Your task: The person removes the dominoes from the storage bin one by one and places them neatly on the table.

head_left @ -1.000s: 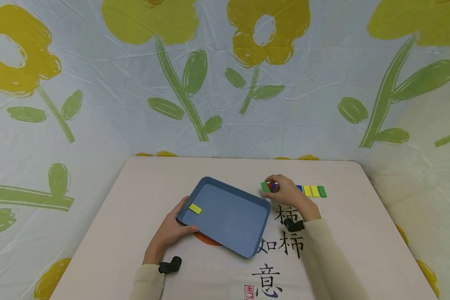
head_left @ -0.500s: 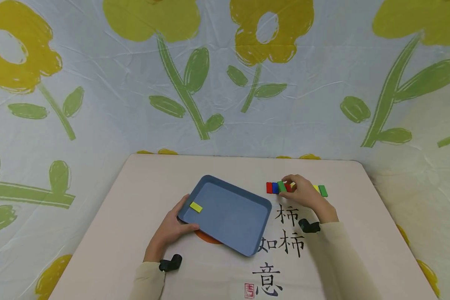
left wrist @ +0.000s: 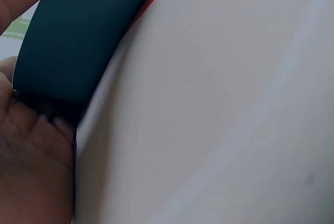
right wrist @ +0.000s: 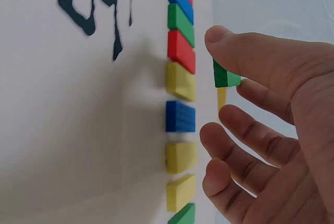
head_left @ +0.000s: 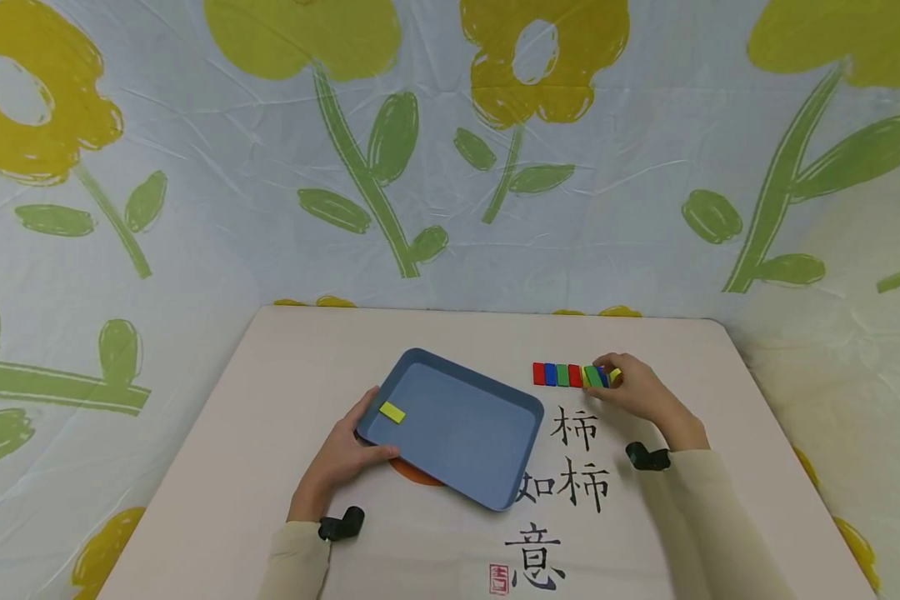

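Observation:
My left hand [head_left: 345,454] grips the near left corner of a blue rectangular tray [head_left: 457,442], thumb on the near rim. In the left wrist view the tray's dark side [left wrist: 78,36] rests against the fingers. A yellow block [head_left: 392,412] lies inside the tray near its left end. My right hand [head_left: 641,390] pinches a green block [right wrist: 224,74] between thumb and index finger, its other fingers loosely curled. The held block is raised over a row of flat coloured blocks, overlapping its right half in the head view. That row includes a red block [right wrist: 181,50] and a blue block [right wrist: 180,116].
Beneath everything is a pale table mat [head_left: 420,550] with black brushed characters [head_left: 537,558] and a red seal print [head_left: 498,579]. An orange printed shape [head_left: 414,472] shows partly under the tray. Behind the table hangs a flower-patterned cloth [head_left: 607,225].
The right hand, carrying the green block, has moved rightward along the row from its left end, uncovering the left blocks. The left hand and tray stay in place.

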A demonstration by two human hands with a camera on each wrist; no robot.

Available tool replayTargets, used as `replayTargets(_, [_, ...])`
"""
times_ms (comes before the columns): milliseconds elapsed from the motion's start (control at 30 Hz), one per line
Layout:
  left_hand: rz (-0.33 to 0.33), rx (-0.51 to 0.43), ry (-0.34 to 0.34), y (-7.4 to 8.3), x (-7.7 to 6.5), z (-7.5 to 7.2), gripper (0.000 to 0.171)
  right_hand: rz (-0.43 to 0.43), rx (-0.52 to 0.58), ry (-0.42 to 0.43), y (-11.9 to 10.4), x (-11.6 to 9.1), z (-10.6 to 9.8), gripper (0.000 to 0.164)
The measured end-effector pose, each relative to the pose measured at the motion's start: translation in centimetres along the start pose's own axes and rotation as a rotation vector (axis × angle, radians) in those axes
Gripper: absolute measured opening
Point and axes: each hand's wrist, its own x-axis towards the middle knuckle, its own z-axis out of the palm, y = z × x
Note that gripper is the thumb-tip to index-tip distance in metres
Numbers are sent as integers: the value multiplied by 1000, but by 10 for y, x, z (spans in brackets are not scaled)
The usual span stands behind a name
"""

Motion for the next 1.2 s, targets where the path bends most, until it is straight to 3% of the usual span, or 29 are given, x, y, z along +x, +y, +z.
replayTargets(1200, [44, 24, 3, 0, 0, 0, 111, 126, -5, -3, 22, -12, 0, 58])
